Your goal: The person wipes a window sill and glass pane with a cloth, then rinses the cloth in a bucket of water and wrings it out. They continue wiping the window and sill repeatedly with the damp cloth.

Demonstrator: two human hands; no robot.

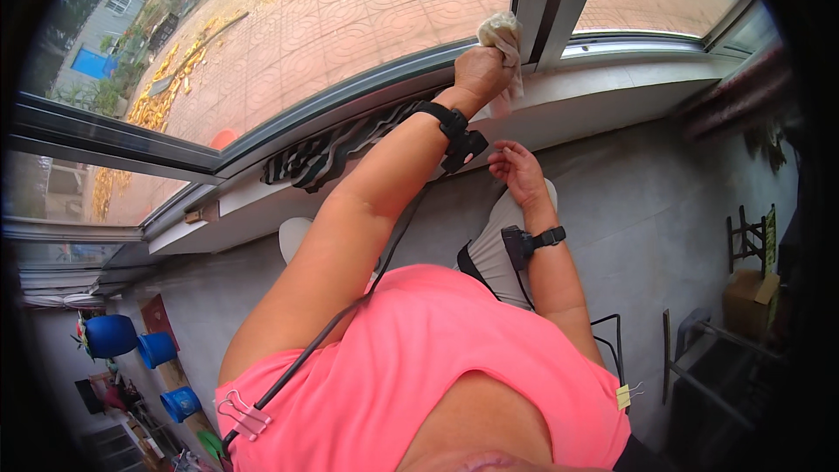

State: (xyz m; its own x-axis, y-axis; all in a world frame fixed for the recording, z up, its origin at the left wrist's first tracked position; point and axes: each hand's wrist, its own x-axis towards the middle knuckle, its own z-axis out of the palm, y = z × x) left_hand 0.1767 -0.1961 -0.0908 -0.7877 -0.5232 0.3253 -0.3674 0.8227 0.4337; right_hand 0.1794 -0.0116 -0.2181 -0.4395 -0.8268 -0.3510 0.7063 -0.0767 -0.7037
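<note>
My left hand (484,72) is closed around a crumpled, off-white cloth (501,33). It presses the cloth to the lower corner of a sliding window's metal frame (537,6), and part of the cloth hangs down over the sill. My right hand (514,167) hovers lower, in front of the wall under the sill. Its fingers are loosely bent and apart, and nothing shows in them. A dark striped cloth (334,151) lies bunched along the window sill (609,82), left of and below my left wrist.
Black strapped devices with cables sit on both wrists. Behind me to the left stand blue buckets (157,349). To the right are a metal-framed chair (701,341), a cardboard box (750,305) and a dark curtain (741,101). Corn cobs (157,101) lie on paving outside the glass.
</note>
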